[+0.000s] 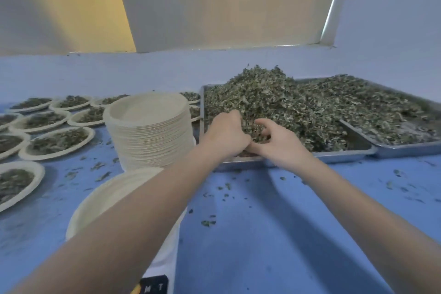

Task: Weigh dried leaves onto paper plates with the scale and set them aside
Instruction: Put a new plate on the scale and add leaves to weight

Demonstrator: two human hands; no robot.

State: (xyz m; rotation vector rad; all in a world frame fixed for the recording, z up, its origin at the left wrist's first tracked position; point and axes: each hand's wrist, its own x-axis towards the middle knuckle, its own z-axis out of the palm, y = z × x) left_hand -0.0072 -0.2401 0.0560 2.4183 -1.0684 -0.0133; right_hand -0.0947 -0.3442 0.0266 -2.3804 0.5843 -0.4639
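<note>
Hands, left (225, 135) and right (278, 142), both grasp dried leaves (274, 100) from two trays (346, 154).

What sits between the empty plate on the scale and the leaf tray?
Head view: the tall stack of empty plates, plus the left forearm crossing above.

Left forearm (133, 210) hides most of the scale (155, 285).

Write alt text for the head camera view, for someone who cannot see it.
Two bare hands, left hand and right hand, scoop dried leaves from a heaped metal tray on a blue table. An empty paper plate sits under the left forearm, before a tall stack of plates. Filled plates are at left.
</note>
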